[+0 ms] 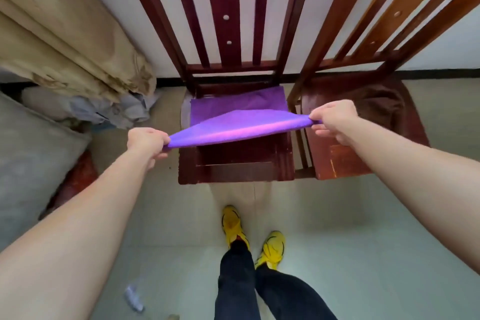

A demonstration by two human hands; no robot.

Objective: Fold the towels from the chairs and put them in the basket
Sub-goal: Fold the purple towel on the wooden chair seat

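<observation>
I see both hands pinching the purple towel (233, 126) — left hand (146, 141), right hand (333, 118) — stretched above the near chair (241, 169).

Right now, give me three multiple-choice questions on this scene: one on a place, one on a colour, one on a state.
1. Where is the brown towel?
A. on the right chair
B. on the floor
C. in a basket

2. What colour is the held towel?
A. green
B. purple
C. white

3. How is the held towel gripped?
A. by one hand only
B. both hands pinch its ends
C. it lies loose, ungripped

Answers:
1 A: it lies on that chair's seat.
2 B: the cloth is plainly purple.
3 B: the left hand and the right hand each pinch an end, with the cloth stretched between them.
</observation>
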